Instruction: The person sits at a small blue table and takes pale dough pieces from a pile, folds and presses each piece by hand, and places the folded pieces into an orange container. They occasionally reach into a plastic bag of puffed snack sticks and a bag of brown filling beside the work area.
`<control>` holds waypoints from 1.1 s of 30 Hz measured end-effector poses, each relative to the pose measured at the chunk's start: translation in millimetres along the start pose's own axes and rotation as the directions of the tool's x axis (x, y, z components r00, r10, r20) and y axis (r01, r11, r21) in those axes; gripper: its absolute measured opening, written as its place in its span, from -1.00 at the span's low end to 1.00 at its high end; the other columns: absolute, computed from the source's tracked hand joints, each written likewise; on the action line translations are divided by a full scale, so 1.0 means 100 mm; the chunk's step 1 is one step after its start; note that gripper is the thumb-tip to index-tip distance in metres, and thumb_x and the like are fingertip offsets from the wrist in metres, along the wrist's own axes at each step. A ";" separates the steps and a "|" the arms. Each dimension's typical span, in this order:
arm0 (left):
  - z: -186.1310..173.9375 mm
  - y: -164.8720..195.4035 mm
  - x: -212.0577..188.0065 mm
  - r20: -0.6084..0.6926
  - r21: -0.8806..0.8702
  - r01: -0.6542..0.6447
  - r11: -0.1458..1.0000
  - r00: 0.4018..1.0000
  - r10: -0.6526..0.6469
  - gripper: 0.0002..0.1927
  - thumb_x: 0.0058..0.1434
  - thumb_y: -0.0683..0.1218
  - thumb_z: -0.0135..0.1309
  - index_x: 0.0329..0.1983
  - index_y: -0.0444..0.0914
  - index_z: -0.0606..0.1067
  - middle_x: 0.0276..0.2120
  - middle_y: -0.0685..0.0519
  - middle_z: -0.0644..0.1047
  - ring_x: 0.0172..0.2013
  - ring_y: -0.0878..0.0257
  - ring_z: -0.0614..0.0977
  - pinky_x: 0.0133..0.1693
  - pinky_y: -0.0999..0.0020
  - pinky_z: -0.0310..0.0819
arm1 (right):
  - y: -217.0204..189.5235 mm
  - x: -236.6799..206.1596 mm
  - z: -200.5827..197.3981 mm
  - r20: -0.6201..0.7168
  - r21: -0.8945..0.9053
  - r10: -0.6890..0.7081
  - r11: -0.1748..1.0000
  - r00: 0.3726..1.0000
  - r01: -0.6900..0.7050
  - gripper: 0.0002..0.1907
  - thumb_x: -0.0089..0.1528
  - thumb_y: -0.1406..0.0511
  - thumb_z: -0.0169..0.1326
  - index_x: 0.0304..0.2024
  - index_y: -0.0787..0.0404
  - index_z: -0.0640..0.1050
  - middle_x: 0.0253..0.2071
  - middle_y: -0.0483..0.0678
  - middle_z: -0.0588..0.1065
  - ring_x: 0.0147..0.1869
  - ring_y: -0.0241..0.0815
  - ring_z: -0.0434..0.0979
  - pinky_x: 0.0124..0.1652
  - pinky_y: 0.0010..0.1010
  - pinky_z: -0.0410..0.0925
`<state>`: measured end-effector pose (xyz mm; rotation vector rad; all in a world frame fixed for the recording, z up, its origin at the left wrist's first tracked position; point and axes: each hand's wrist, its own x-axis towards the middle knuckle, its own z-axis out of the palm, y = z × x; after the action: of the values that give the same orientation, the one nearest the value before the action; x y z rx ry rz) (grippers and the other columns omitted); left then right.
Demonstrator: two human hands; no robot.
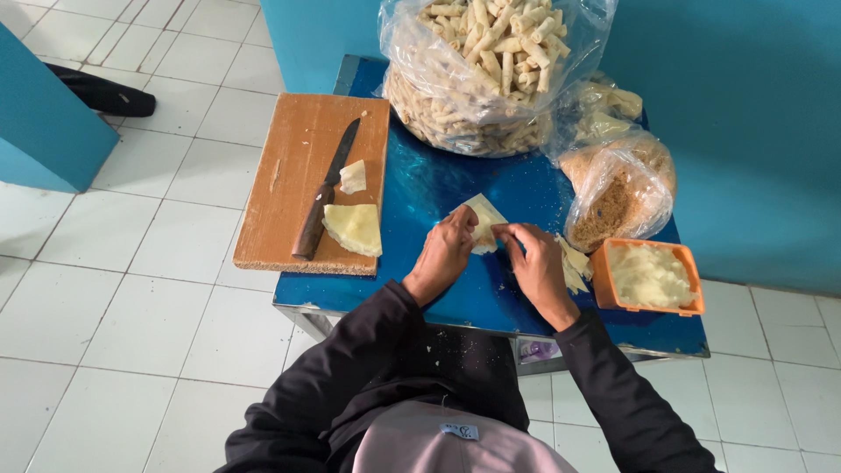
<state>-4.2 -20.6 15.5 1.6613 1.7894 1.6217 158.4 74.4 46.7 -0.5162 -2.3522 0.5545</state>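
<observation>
While both hands work at the middle of the shiny blue metal tabletop (420, 188), a pale yellow, thin square pastry wrapper (484, 219) lies flat on the surface with one corner pointing away from the person. Left hand (445, 254): fingers curled together, tips pressed onto the wrapper's near left edge, thumb tucked against them. Right hand (536, 263): thumb and forefinger pinch the near right edge of the same wrapper, remaining fingers loosely bent behind. Wrapper sits between and just beyond the fingertips of both hands; its far half is uncovered, its near edge partly hidden under the fingers. Whether any filling lies inside cannot be told. Just right of the right hand, touching the tabletop, a small loose stack of more pale wrappers (574, 263). Beside that, an orange rectangular plastic tub of pale mashed filling (648, 276). Behind the tub, a clear plastic bag of brown crumbs (618, 188). At the far edge, a large clear plastic bag heaped with pale finished rolls (491, 66). Left of the hands, well apart, a brown wooden cutting board (298, 158) overhangs the table's left edge; on it a dark-handled kitchen knife (326, 193), a folded stack of wrappers (353, 228) and a small wrapper scrap (352, 177).
</observation>
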 end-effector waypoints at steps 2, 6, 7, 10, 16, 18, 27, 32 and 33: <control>-0.01 -0.01 -0.02 0.041 -0.017 0.028 0.999 0.999 -0.027 -0.65 0.08 -0.39 0.14 -0.10 -0.32 0.33 -0.19 -0.15 0.52 -0.19 -0.05 0.62 -0.18 0.13 0.52 | 0.00 -0.01 -0.01 0.019 -0.094 -0.117 0.989 0.993 0.118 -0.74 0.27 0.50 0.10 -0.01 0.19 0.61 -0.09 -0.03 0.63 -0.06 -0.08 0.62 -0.08 -0.31 0.37; -0.03 -0.02 -0.03 0.113 -0.023 0.021 1.000 0.993 -0.018 -0.55 0.06 -0.32 0.27 -0.03 -0.34 0.34 -0.07 -0.15 0.46 -0.11 -0.06 0.60 -0.14 0.15 0.52 | 0.05 -0.02 -0.02 0.118 -0.226 -0.164 0.956 0.979 0.187 -0.73 0.21 0.47 0.15 -0.06 0.11 0.65 -0.13 -0.17 0.64 -0.06 -0.22 0.59 -0.05 -0.25 0.16; -0.03 -0.02 -0.03 0.128 -0.006 0.013 1.000 0.992 -0.012 -0.56 0.06 -0.30 0.28 -0.04 -0.34 0.36 -0.06 -0.15 0.45 -0.10 -0.07 0.59 -0.13 0.14 0.51 | 0.07 -0.02 -0.01 0.133 -0.255 -0.196 0.940 0.971 0.225 -0.76 0.22 0.45 0.16 -0.09 0.10 0.64 -0.14 -0.19 0.63 -0.08 -0.24 0.59 -0.05 -0.25 0.14; -0.04 -0.04 -0.03 0.153 0.046 -0.042 0.998 0.988 0.035 -0.57 0.03 -0.27 0.32 -0.06 -0.36 0.41 -0.06 -0.15 0.44 -0.06 -0.11 0.55 -0.06 0.11 0.47 | 0.16 0.00 0.01 0.158 -0.310 -0.251 0.906 0.955 0.289 -0.86 0.24 0.41 0.18 -0.17 0.10 0.62 -0.17 -0.22 0.63 -0.13 -0.27 0.58 -0.06 -0.24 0.11; -0.03 -0.08 0.02 0.141 0.126 -0.112 0.986 0.986 0.094 -0.74 0.05 -0.29 0.25 -0.19 -0.38 0.49 -0.14 -0.14 0.44 -0.04 -0.15 0.48 -0.01 0.06 0.39 | 0.37 0.13 0.14 0.130 -0.104 0.085 0.992 0.988 -0.072 -0.94 0.32 0.31 0.17 -0.19 0.16 0.58 -0.22 -0.18 0.62 -0.19 -0.22 0.60 -0.17 -0.25 0.28; 0.00 -0.12 0.07 0.123 0.226 -0.098 0.969 0.990 0.071 -0.91 0.16 -0.32 0.15 -0.27 -0.34 0.53 -0.20 -0.12 0.46 -0.09 -0.13 0.48 -0.02 0.07 0.40 | 0.39 0.17 0.20 0.154 0.031 0.318 0.945 0.935 -0.326 -0.90 0.32 0.26 0.15 -0.18 0.15 0.57 -0.24 -0.16 0.60 -0.25 -0.24 0.63 -0.26 -0.29 0.37; 0.03 -0.19 0.23 0.093 0.150 -0.061 0.987 0.995 0.047 -0.92 0.15 -0.37 0.03 -0.33 -0.37 0.47 -0.28 -0.13 0.49 -0.21 -0.14 0.55 -0.17 0.04 0.44 | 0.25 0.09 0.19 0.011 -0.248 -0.223 0.944 0.975 0.219 -0.90 0.27 0.38 0.15 -0.18 0.11 0.62 -0.22 -0.14 0.57 -0.10 -0.14 0.54 -0.03 -0.21 0.17; -0.05 -0.11 0.14 0.112 0.067 -0.169 0.983 0.981 0.161 -0.89 0.06 -0.36 0.09 -0.36 -0.41 0.42 -0.19 -0.22 0.40 -0.15 -0.22 0.51 -0.17 0.00 0.40 | 0.21 0.08 0.15 0.071 -0.335 -0.277 0.898 0.958 0.284 -0.91 0.26 0.30 0.21 -0.18 0.11 0.62 -0.20 -0.14 0.57 -0.08 -0.14 0.52 -0.03 -0.21 0.13; -0.07 -0.09 0.15 0.104 0.032 -0.212 0.977 0.973 0.208 -0.86 0.03 -0.34 0.14 -0.37 -0.42 0.41 -0.20 -0.22 0.38 -0.14 -0.24 0.49 -0.18 -0.01 0.39 | 0.22 0.09 0.15 0.069 -0.343 -0.270 0.898 0.960 0.277 -0.92 0.27 0.29 0.21 -0.19 0.10 0.61 -0.18 -0.16 0.57 -0.06 -0.14 0.52 -0.02 -0.23 0.13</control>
<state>-19.4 -10.2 17.9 1.9727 1.6597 1.5587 146.3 93.2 29.7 -0.3231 -2.4985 0.0072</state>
